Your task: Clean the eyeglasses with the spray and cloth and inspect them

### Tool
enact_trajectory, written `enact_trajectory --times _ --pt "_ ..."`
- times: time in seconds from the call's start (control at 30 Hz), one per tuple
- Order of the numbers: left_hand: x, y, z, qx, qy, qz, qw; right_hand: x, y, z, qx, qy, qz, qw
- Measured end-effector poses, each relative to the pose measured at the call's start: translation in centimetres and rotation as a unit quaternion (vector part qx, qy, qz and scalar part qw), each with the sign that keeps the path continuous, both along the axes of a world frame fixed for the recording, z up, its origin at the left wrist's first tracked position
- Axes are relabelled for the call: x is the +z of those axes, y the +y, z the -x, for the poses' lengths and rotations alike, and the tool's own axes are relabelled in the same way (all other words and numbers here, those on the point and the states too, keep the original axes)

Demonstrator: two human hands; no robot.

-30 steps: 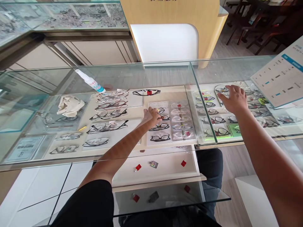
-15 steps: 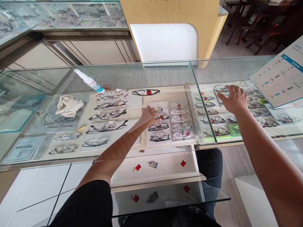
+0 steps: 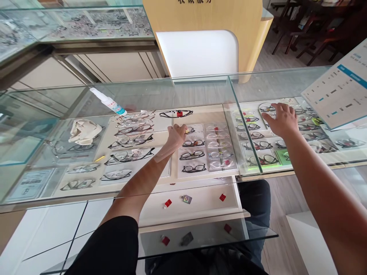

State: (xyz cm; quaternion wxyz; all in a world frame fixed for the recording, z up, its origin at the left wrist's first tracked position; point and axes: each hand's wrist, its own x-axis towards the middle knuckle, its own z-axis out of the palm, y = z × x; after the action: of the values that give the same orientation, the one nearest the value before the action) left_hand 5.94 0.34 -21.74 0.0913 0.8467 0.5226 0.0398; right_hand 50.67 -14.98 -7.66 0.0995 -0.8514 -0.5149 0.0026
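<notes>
My left hand (image 3: 177,134) reaches inside the glass display case, its fingers closed at the left end of a pair of eyeglasses (image 3: 190,130) at the top of a column. A small yellow spot shows at the fingertips. Below it lie dark-framed eyeglasses (image 3: 192,154) in a row on a white panel. To their right is a clear tray (image 3: 222,168) of pale-framed glasses. My right hand (image 3: 283,120) lies with fingers spread on the glass top, above more eyeglasses, and holds nothing.
A white spray bottle (image 3: 108,102) and a cream cloth (image 3: 84,131) are on the left of the glass top. A printed sign (image 3: 338,89) stands at right. An open drawer (image 3: 200,214) below the case holds several small tags. A glass pane edge (image 3: 246,241) juts out near my body.
My left hand has moved slightly left and up, and its spread thumb has drawn in as the fingers closed. My right hand stays in place on the glass.
</notes>
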Motion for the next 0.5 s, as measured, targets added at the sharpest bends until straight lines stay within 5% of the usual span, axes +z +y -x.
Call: enact_trajectory --times 0.5 --pt "-1.3 -0.5 -2.2 -0.092 0.004 -0.054 0.994 -0.5 0.2 -0.3 0.003 0.019 -0.027 0.999"
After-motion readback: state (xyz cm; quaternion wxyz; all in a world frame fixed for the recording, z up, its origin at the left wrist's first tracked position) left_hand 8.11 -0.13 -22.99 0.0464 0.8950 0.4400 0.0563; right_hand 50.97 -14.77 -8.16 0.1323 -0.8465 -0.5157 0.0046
